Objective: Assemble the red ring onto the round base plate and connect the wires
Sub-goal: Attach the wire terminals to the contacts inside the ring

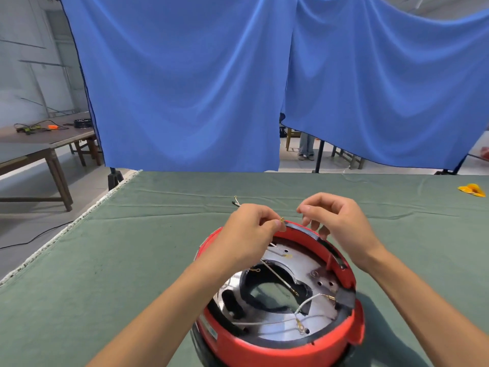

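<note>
Left hand (pixel 251 229) pinches a wire terminal (pixel 281 220); right hand (pixel 336 218) loosely curled (holding nothing) — red ring (pixel 291 348) cut off below.

Blue curtains (pixel 201 83) hang at my twelve o'clock. A wooden table (pixel 39 144) stands on the grey floor (pixel 23 229) at ten o'clock.
</note>
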`<action>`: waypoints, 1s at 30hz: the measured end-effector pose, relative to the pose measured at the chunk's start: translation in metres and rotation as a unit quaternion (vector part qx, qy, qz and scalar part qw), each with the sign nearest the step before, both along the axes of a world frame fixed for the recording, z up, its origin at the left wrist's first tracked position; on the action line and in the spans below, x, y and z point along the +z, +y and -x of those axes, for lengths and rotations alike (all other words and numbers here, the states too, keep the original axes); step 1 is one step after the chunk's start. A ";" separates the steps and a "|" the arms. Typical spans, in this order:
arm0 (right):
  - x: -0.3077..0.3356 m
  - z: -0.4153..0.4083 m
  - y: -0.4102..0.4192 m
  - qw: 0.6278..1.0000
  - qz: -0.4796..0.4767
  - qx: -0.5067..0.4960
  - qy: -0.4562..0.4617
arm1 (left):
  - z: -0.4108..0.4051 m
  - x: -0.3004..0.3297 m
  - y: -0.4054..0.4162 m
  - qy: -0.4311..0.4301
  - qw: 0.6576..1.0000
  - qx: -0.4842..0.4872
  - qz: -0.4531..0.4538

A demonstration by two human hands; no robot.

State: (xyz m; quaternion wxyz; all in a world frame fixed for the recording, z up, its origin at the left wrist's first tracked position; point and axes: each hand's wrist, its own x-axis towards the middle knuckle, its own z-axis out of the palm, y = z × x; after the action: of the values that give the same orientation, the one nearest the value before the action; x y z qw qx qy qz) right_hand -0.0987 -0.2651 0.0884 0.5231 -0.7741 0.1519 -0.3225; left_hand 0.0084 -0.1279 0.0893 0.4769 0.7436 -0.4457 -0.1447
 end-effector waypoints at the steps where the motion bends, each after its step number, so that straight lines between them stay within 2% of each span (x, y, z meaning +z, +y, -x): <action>1: -0.004 0.003 0.000 1.000 0.003 0.009 0.002 | 0.003 0.001 -0.001 -0.012 1.000 -0.006 -0.007; 8: -0.010 0.014 -0.001 0.993 -0.031 0.117 -0.008 | 0.019 0.004 -0.011 -0.035 0.998 -0.037 -0.028; 12: -0.013 0.012 -0.001 0.993 -0.031 0.116 0.002 | 0.015 -0.001 -0.010 -0.058 0.997 -0.016 -0.041; 20: -0.018 0.007 0.002 0.992 -0.003 0.117 0.035 | 0.012 -0.004 -0.008 -0.031 0.998 -0.030 -0.036; 25: -0.019 0.006 0.004 0.992 0.026 0.114 0.051 | 0.009 -0.007 -0.004 -0.042 0.997 -0.032 -0.049; 30: -0.019 0.005 0.005 0.993 0.016 0.101 0.060 | 0.010 -0.011 0.000 -0.133 0.991 -0.006 -0.020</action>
State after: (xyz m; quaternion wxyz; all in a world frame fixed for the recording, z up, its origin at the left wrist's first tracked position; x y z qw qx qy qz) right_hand -0.1037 -0.2604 0.0694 0.5302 -0.8119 0.0991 -0.2234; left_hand -0.0015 -0.1283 0.0782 0.3979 0.7629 -0.5065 -0.0564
